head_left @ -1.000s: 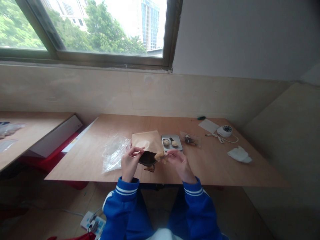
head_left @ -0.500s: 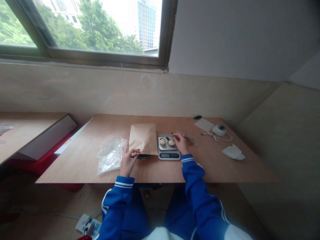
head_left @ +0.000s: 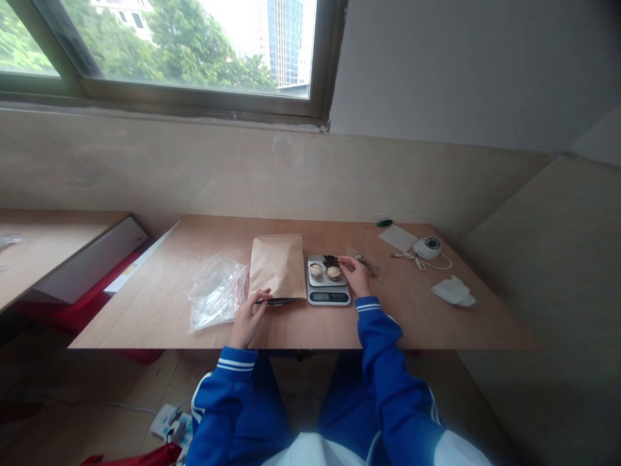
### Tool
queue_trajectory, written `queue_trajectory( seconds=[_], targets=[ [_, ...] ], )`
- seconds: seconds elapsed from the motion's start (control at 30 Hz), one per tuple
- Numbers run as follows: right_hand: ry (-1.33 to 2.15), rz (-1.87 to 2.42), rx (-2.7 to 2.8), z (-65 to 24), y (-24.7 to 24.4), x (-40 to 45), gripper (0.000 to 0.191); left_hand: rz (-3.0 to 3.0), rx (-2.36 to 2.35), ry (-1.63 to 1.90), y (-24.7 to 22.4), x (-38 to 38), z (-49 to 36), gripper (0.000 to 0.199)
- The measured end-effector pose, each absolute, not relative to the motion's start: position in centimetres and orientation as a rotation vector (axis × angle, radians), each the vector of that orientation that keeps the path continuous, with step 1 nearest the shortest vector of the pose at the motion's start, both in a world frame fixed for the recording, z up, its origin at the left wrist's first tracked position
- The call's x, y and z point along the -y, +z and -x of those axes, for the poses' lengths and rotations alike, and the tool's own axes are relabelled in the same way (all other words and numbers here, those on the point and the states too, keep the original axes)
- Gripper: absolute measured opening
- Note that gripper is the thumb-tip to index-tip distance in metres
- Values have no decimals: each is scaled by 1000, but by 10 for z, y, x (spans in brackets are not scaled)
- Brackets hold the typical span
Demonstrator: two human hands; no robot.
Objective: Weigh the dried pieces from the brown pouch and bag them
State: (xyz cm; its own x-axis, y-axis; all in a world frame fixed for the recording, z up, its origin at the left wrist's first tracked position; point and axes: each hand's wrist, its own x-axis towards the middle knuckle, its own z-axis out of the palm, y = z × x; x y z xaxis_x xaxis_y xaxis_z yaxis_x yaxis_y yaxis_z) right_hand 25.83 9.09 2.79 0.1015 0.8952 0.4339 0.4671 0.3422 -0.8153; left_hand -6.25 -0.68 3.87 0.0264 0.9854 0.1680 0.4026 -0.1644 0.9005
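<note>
A kraft paper bag (head_left: 277, 262) lies flat, its dark open mouth toward me. My left hand (head_left: 248, 317) is closed at the near left corner of that mouth, thumb and fingers pinching the edge. To the right of the bag sits a small kitchen scale (head_left: 328, 298) with two pale round dried pieces (head_left: 333, 272) on its plate. Behind them on the plate is a dark, leaf-like dried piece (head_left: 330, 261). My right hand (head_left: 356, 275) reaches over the plate's right edge, its fingertips closed at this dark piece. The scale's reading is too small to make out.
A crumpled clear plastic bag (head_left: 217, 294) lies left of the paper bag. Right of the scale is a clear packet (head_left: 371, 264) with dark bits. Farther right are a white dome camera (head_left: 427, 248) with its cable, a white sheet (head_left: 396, 238), a green-handled tool (head_left: 384, 223) and crumpled tissue (head_left: 453, 292).
A larger dark piece now shows at the back of the scale plate, beside my right fingertips. My right hand has shifted slightly to the right; my left hand stays at the bag's mouth.
</note>
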Motion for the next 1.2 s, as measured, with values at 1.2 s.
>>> queue_trajectory(
  seconds=[1.2],
  targets=[
    [952,1455,1513,-213,-48,177,34,-2024,-1634,1186,-7,12,31,29]
  ],
)
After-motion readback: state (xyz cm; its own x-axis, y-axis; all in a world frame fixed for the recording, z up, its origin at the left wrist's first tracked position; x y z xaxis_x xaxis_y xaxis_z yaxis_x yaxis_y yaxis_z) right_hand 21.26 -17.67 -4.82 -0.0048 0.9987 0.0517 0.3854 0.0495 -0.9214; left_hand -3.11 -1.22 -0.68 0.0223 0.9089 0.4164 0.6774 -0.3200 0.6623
